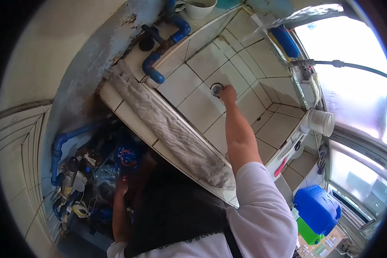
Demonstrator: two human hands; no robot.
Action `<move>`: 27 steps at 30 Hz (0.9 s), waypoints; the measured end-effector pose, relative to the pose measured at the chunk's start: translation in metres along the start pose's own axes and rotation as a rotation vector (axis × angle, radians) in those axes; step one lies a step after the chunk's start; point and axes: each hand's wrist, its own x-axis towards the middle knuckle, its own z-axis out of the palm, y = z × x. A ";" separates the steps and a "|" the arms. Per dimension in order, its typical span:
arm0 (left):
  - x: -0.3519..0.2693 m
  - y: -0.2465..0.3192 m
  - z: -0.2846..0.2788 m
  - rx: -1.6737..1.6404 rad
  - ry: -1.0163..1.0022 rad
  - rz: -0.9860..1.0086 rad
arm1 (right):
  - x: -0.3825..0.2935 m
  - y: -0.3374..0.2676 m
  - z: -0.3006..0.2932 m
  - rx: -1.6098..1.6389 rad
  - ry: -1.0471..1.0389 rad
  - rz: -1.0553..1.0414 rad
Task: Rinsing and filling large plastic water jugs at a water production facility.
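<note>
My right hand (228, 94) reaches down into a white-tiled basin (193, 103), its fingers at the right edge of the round metal drain strainer (216, 89). Whether the fingers grip the strainer's rim cannot be told. A wrung-looking grey cloth (167, 129) lies along the tiled front ledge. My left hand (124, 184) hangs low at the left, beside clear plastic and a blue package (128, 156) in the dark space under the ledge; shadow hides what its fingers do. Blue pipes (156, 75) with an elbow end over the basin's left side.
A white bowl (200, 9) stands at the back. On the right are a white plastic tub (321, 122), a red-handled tool (280, 167), a blue jerrycan (316, 209) and a green container (309, 232). Pipes and clutter (74, 183) fill the lower left. A blue sponge (285, 41) hangs by the window.
</note>
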 end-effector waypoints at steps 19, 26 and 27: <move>-0.016 0.091 -0.040 -0.114 0.433 0.635 | -0.221 -0.172 -0.160 0.850 -0.086 -0.611; -0.060 0.066 -0.070 -0.247 0.618 0.745 | -0.394 -0.252 -0.034 0.492 -0.490 -0.839; -0.063 0.053 -0.070 -0.262 0.640 0.702 | -0.412 -0.258 -0.002 0.474 -0.518 -0.891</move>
